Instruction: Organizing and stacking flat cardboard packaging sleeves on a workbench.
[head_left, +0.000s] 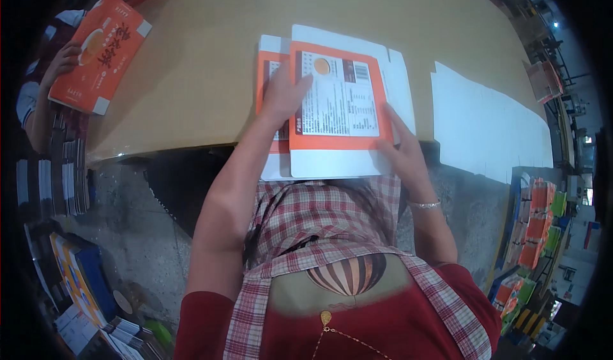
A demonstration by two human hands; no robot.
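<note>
In front of me at the table's near edge is a flat orange-and-white carton (335, 142), its printed label facing up. My left hand (284, 98) grips its left side, thumb on the label and the other fingers partly hidden. At the right edge, my right hand (405, 152) holds the same carton between thumb and fingers. A second orange-and-white carton (276, 160) shows beneath it, offset to the left. White board (400, 82) sticks out behind the upper right of the carton; whether it belongs to it I cannot tell.
White flat sheets (488, 123) lie on the brown table (211, 53) to the right. At the left, another person's hand (65, 61) holds an orange carton (105, 50). Stacks of flat cartons (64, 175) stand lower left, and coloured packages (536, 226) fill the right side.
</note>
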